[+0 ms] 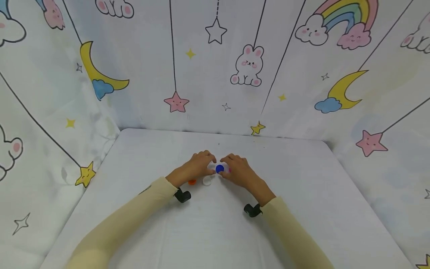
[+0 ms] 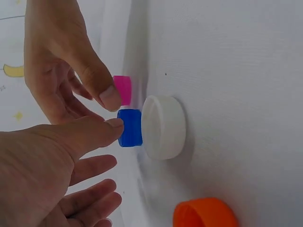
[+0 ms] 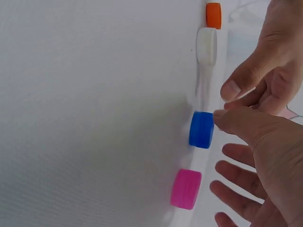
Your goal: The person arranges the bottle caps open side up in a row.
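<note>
Several plastic bottle caps lie on the white table. The blue cap (image 1: 220, 169) sits between my two hands in the head view. My right hand (image 1: 239, 171) is beside it, fingers spread and loosely bent; its thumb tip appears to meet the rim of the blue cap (image 3: 202, 130) in the right wrist view. From the left, my left hand (image 1: 198, 167) comes close with bent, parted fingers, gripping nothing that I can see. A pink cap (image 3: 186, 189) lies by my right hand, mostly hidden in the head view. The white cap (image 2: 164, 127) and orange cap (image 2: 204, 213) are near my left hand.
Dark wrist cameras sit on both wrists, the left camera (image 1: 183, 195) and the right camera (image 1: 252, 210). Behind the table (image 1: 215, 231) and at its sides hangs a white cloth (image 1: 141, 45) printed with stars, moons and rabbits.
</note>
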`<state>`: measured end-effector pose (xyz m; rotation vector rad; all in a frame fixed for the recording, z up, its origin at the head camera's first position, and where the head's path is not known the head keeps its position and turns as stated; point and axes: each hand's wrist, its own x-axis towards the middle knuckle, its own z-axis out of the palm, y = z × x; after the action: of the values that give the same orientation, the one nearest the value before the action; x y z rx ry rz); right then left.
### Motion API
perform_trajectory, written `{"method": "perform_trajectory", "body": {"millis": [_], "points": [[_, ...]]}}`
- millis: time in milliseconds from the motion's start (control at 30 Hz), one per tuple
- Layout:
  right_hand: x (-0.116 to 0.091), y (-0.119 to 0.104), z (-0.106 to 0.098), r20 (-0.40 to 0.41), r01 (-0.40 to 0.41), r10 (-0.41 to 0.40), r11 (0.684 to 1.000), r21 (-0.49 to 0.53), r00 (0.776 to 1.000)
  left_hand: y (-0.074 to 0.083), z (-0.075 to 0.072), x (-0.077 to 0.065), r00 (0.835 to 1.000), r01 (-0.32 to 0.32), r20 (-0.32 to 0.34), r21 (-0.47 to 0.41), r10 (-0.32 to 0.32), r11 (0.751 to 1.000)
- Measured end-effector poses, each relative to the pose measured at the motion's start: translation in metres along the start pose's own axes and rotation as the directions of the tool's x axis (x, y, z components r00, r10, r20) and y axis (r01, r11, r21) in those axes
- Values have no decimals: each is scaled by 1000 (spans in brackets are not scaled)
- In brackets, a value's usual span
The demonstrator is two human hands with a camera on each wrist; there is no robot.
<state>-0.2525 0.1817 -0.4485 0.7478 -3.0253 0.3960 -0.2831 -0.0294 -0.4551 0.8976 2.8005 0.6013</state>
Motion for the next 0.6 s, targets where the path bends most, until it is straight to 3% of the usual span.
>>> {"method": "perform_trajectory", "body": {"millis": [233, 600], "points": [[0, 6, 3, 5, 2, -2, 1000, -14, 1000, 8, 1, 12, 999, -18, 33, 44, 16, 999], [1, 9, 9, 0, 5, -5, 999, -37, 1000, 12, 5, 15, 999, -2, 43, 73, -1, 997]]}}
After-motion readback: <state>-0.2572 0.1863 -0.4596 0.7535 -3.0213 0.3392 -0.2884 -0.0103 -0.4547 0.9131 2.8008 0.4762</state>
